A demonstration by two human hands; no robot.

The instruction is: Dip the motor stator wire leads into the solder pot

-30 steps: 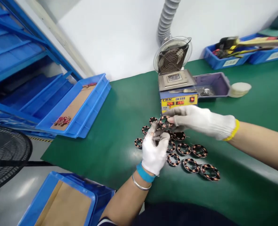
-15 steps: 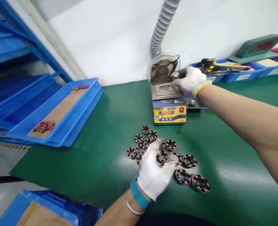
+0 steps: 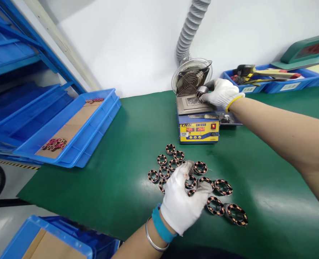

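Note:
My right hand (image 3: 221, 93), in a white glove with a yellow cuff, is closed on a ring-shaped motor stator (image 3: 202, 90). It holds this tilted above the right side of the small solder bath (image 3: 194, 101) on a blue-and-yellow solder pot (image 3: 198, 132). My left hand (image 3: 182, 201), also in a white glove, hovers low over a cluster of wound stators on the green table. Its thumb and forefinger are spread around a copper-wound stator (image 3: 191, 182), with no firm grip to be seen. Larger stators (image 3: 237, 214) lie right of the thumb, smaller ones (image 3: 164, 172) to its left.
A round extractor hood (image 3: 192, 77) with a grey hose (image 3: 191, 32) stands behind the pot. Blue bins (image 3: 289, 86) with tools line the back right. Stacked blue trays (image 3: 91, 138) with small parts stand at left. Another blue bin (image 3: 88, 248) is at the lower left.
The whole view has shifted, so most things appear slightly further right. My right hand has brought the stator a little lower over the pot. My left thumb and forefinger are slightly wider apart.

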